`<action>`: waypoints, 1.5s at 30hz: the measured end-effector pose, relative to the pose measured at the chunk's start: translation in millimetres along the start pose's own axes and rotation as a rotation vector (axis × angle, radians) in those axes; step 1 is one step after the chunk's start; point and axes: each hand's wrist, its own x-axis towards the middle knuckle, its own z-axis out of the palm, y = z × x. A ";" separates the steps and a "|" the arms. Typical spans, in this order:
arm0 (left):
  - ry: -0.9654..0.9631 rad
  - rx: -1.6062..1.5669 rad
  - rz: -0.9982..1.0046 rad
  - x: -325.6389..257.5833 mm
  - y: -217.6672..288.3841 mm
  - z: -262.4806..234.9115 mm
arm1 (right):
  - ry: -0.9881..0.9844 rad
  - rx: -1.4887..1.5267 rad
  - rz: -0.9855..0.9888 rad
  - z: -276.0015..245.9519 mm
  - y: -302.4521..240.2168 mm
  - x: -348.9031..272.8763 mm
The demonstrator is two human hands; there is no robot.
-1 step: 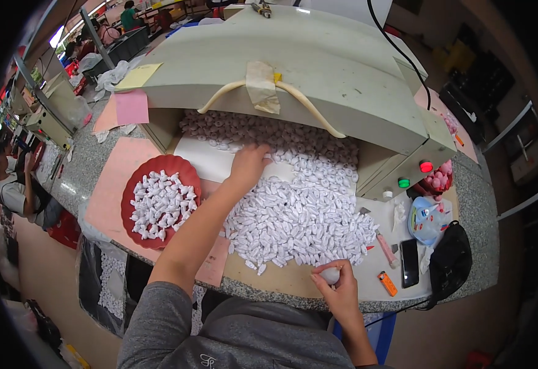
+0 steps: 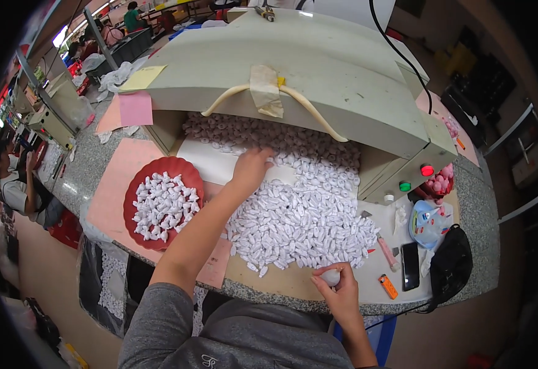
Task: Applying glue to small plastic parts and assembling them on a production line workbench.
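My left hand (image 2: 252, 167) reaches under the hood of a grey-beige box-shaped machine (image 2: 336, 80), at the edge of the heaped small white pieces. Its fingers are bent together; what lies between their tips is too small to make out. Close to the table's front edge, my right hand (image 2: 341, 292) grips a whitish rounded object (image 2: 330, 277) between thumb and fingers. Small white moulded pieces (image 2: 299, 224) spread from beneath the hood toward me. To the left, a red scalloped bowl (image 2: 130, 212) holds several white figure-like pieces (image 2: 164, 206).
Right of the pile lie an orange lighter (image 2: 387, 286), a black phone (image 2: 410, 266), a black bag (image 2: 452, 264) and a clear-blue plastic container (image 2: 426, 224). The machine carries red (image 2: 427, 170) and green (image 2: 405, 186) buttons. Another person (image 2: 19, 184) sits at far left.
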 end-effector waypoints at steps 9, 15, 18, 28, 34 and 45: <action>-0.264 -1.350 -0.513 -50.9 27.7 -49.3 | -0.028 0.018 -0.138 -3.2 -5.8 -4.6; -0.324 -1.862 -0.908 -120.7 76.1 -85.4 | 0.005 0.222 -0.192 13.6 -7.9 3.0; -0.356 -1.945 -0.969 -137.9 90.5 -93.9 | 0.056 0.260 -0.208 13.9 -1.7 6.5; -0.368 -1.881 -0.850 -186.8 96.5 -79.0 | 0.137 0.004 -0.446 17.4 -13.9 4.1; -0.350 -2.000 -0.880 -197.9 100.8 -75.6 | 0.084 -0.140 -0.549 18.9 -9.1 7.9; -0.388 -2.016 -0.917 -198.9 104.4 -79.6 | 0.075 -0.198 -0.554 25.8 -11.4 9.0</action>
